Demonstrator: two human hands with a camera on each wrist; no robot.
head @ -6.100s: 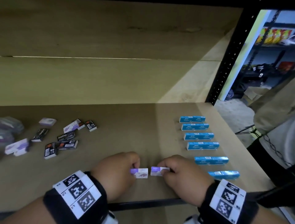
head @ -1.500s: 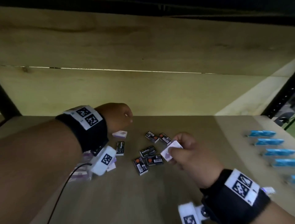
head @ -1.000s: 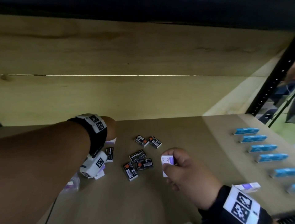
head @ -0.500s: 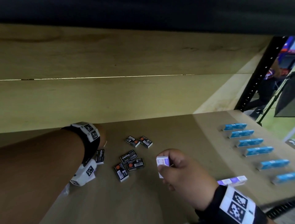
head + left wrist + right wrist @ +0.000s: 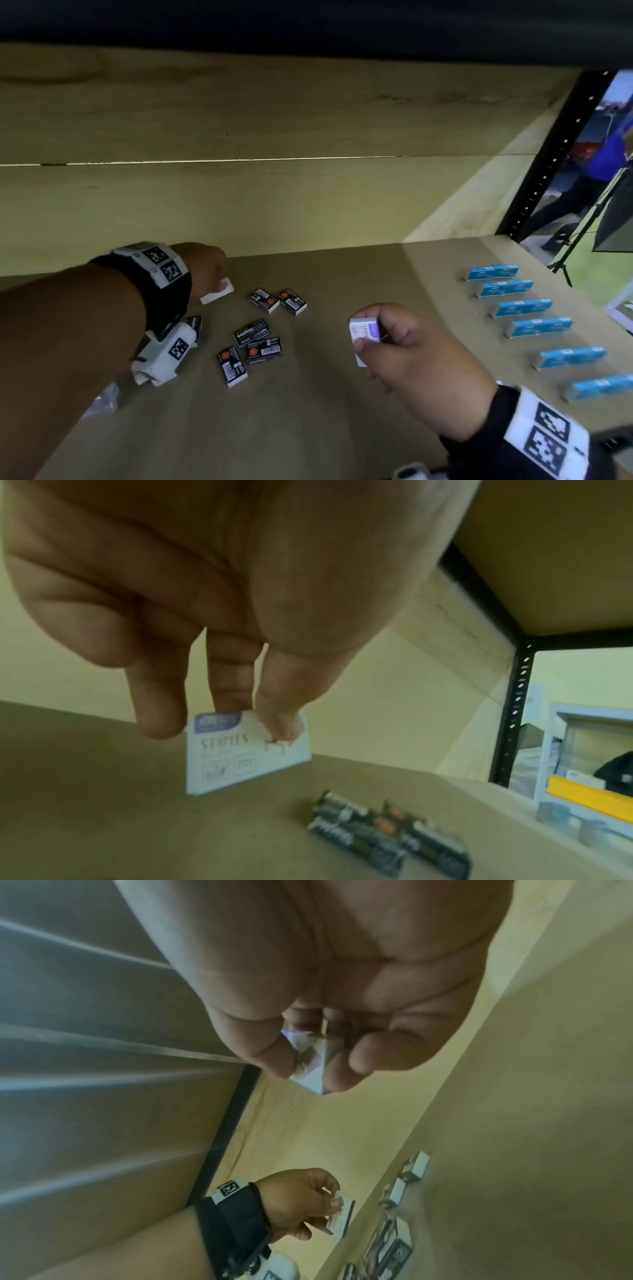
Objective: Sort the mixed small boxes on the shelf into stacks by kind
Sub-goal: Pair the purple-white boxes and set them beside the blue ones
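Observation:
My right hand [image 5: 394, 346] holds a white and purple staples box [image 5: 363, 334] above the middle of the shelf, thumb and fingers pinching it [image 5: 310, 1064]. My left hand [image 5: 205, 270] reaches to the back left and pinches another white and purple box [image 5: 245, 753] by its top edge; that box [image 5: 216, 294] stands tilted with its lower edge on the shelf board. Several black staples boxes [image 5: 257, 337] lie scattered between the hands. A row of blue boxes [image 5: 529, 327] lines the right side.
The wooden shelf board [image 5: 308, 428] has a back wall close behind the left hand. A black upright post [image 5: 548, 164] marks the right end. More purple and white boxes [image 5: 102, 401] lie partly hidden under my left forearm. A person stands beyond the post.
My left hand has taken hold of the white box at the back left and tipped it up. My right hand keeps its box and has drifted slightly toward the right.

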